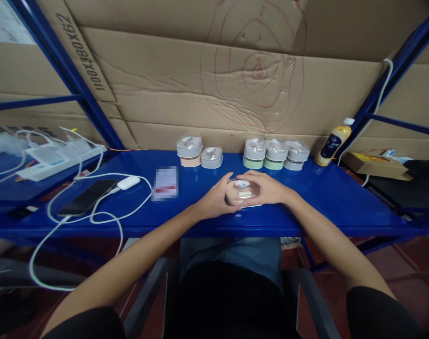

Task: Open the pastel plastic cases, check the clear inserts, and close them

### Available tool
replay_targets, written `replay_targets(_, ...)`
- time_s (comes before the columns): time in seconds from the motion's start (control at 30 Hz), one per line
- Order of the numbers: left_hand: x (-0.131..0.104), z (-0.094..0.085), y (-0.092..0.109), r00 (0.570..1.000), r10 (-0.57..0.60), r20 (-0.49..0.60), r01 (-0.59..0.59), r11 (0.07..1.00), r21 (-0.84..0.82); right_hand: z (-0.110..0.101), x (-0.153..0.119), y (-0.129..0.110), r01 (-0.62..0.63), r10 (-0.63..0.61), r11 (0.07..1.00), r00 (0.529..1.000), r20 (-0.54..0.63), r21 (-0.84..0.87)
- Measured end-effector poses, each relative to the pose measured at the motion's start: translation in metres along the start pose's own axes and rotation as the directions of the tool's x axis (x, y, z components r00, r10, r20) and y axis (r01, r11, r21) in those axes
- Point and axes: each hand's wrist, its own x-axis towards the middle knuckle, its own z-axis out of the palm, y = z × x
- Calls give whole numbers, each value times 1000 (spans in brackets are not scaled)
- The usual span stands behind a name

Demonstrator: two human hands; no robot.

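Between both hands sits a small peach-coloured case (243, 190) with a clear cover and a white label on top, near the front edge of the blue table (207, 226). My left hand (216, 197) wraps its left side, fingers curved against it. From the right, my right hand (269, 187) grips the other side, its fingers over the back edge. The case's underside is hidden. Behind the hands, similar cases stand in stacks: a grey one on a peach one (189, 151), a single grey one (212, 157), and grey ones on green (254, 154).
A phone (87, 197), a white earbud case (129, 182) and looping white cables lie on the left, near a power strip (59, 165). A blurred-out packet (165, 183) lies left of the hands. A juice bottle (333, 143) stands at the back right, beside a cardboard box (375, 165).
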Motion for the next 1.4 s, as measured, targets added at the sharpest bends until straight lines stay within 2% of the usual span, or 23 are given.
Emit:
replay_targets(0.2,-2,0,-3,999,32,7,-33,998,60,2,0,4,-4,5,999,1000,-10,38)
replay_targets(0.47,-2,-1,-6,1000,19,9,-20,999,51,6,1,12,-9,11,997,1000,-29,70)
replay_targets(0.67,-6,-2,-5,1000,-5,8,4,994,107,9,-1,17,-40,40,999,999,-10,24)
replay_targets(0.77,-11,-3,-2,994,-64,-92,83,971,223,10,-2,27,-121,122,993,989,-83,7)
replay_targets(0.87,-10,-4,6,957,-139,-255,240,874,422,8,-3,35,-218,216,976,958,-188,10)
replay_targets(0.93,-2,-3,14,924,-201,-325,351,781,517,3,-3,37,-274,267,962,932,-246,4)
replay_targets(1.03,21,-2,25,900,-289,-327,432,698,571,-9,-3,35,-342,322,940,885,-337,-1)
replay_targets(1.17,57,-2,27,899,-365,-243,436,690,577,-25,-5,34,-412,379,911,830,-410,7)
replay_targets(1.27,79,-1,21,917,-367,-156,384,706,596,-31,-7,36,-430,400,903,820,-410,21)
replay_targets(1.4,106,4,13,914,-357,-191,397,697,597,-31,-7,37,-428,398,904,826,-399,16)
